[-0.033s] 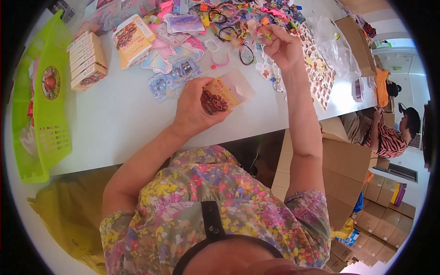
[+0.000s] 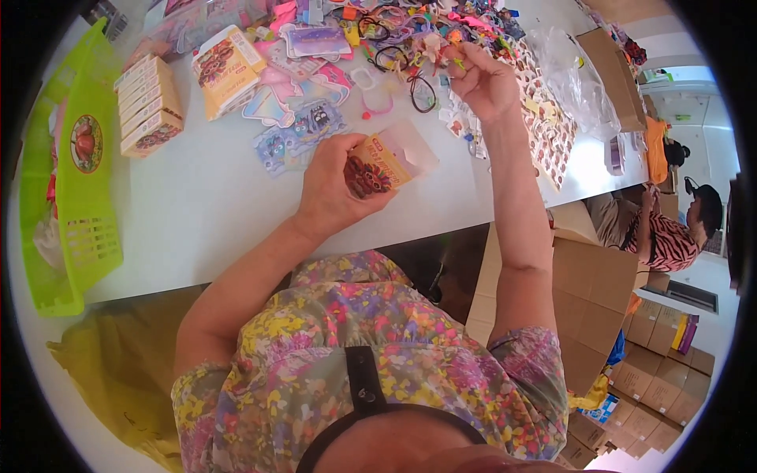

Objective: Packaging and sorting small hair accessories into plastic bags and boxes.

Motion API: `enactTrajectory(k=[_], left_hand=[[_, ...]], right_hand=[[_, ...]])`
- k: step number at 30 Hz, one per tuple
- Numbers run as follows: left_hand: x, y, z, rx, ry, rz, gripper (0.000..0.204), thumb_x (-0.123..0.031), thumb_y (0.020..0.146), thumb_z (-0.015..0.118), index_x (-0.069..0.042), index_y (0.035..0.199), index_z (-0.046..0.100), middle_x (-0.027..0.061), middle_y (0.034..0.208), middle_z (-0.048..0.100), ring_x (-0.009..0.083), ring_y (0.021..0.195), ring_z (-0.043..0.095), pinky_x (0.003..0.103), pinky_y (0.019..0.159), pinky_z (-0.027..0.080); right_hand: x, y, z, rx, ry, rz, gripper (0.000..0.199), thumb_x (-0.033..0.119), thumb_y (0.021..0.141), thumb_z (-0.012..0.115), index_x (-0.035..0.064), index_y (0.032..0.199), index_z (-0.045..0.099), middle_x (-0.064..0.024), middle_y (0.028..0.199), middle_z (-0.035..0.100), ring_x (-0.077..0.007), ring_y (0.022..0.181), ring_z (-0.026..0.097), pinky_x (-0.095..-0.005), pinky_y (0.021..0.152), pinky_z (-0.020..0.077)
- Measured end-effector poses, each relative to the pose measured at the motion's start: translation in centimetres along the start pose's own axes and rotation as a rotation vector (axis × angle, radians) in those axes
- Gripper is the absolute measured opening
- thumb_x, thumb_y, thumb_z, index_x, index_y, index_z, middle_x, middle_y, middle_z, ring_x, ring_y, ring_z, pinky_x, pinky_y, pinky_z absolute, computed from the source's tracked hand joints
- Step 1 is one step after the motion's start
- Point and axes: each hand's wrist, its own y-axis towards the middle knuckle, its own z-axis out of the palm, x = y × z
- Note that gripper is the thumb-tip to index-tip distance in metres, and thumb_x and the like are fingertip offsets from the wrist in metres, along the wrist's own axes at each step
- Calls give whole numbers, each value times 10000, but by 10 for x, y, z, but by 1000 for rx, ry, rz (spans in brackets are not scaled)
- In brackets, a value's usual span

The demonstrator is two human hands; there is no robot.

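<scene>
My left hand [image 2: 335, 177] is wrapped round a small yellow-and-brown cardboard box [image 2: 372, 167], tilted above the table, its pale end flap standing open toward the right. At the far side my right hand [image 2: 485, 85] reaches into a heap of small colourful trinkets [image 2: 402, 39], fingers bent and pinched; what lies between the fingertips is too small to make out. Black hair ties [image 2: 423, 94] and a pink band [image 2: 377, 101] lie left of that hand. Clear packets with blue cartoon figures [image 2: 300, 134] rest beyond the box.
A row of small yellow boxes [image 2: 150, 110] and flattened yellow cartons [image 2: 227, 71] stand at left, near a green plastic basket [image 2: 91, 181]. Sticker sheets [image 2: 552, 134] and a clear plastic bag [image 2: 572, 83] lie right. Open cardboard [image 2: 591, 299] sits beside me; another person [image 2: 670, 229] is farther right.
</scene>
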Motion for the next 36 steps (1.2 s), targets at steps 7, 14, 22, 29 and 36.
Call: enactTrajectory(k=[7,14,22,29,36], left_hand=[[0,5,-3,46,94,113,791,-188,567,895,-40,1210,461,125,1091,541,272,976,566,348,838,494],[-4,7,-3,93,5,114,699,-197,576,861,-53,1146,482,126,1073,552,328,981,535,419,872,448],[-4,5,0,83,-28,70,715,-197,576,861,-51,1162,479,130,1044,544,322,955,534,409,848,445],[2,1,1,27,-40,-30,775,-230,574,878,-42,1210,478,132,1081,543,308,986,540,394,860,452],[9,1,4,1,-43,-35,779,-244,570,885,-43,1205,483,120,1073,546,290,973,547,377,846,463]], right_hand=[[-19,-2,9,-138,-621,-102,161,182,895,656,30,950,668,-25,768,652,-109,650,542,-205,500,372],[-43,-11,43,-109,-1620,-391,222,258,814,724,43,860,701,-16,658,634,-95,610,574,-273,549,445],[-45,2,24,-306,-1446,-353,231,285,834,693,55,824,708,-20,625,627,-99,593,565,-282,557,444],[16,-48,65,18,-568,-229,134,124,894,620,8,921,682,-46,762,644,-104,630,547,-230,528,403],[-1,-95,89,103,-831,-116,114,87,888,618,-10,897,676,-46,763,653,-78,619,547,-223,541,412]])
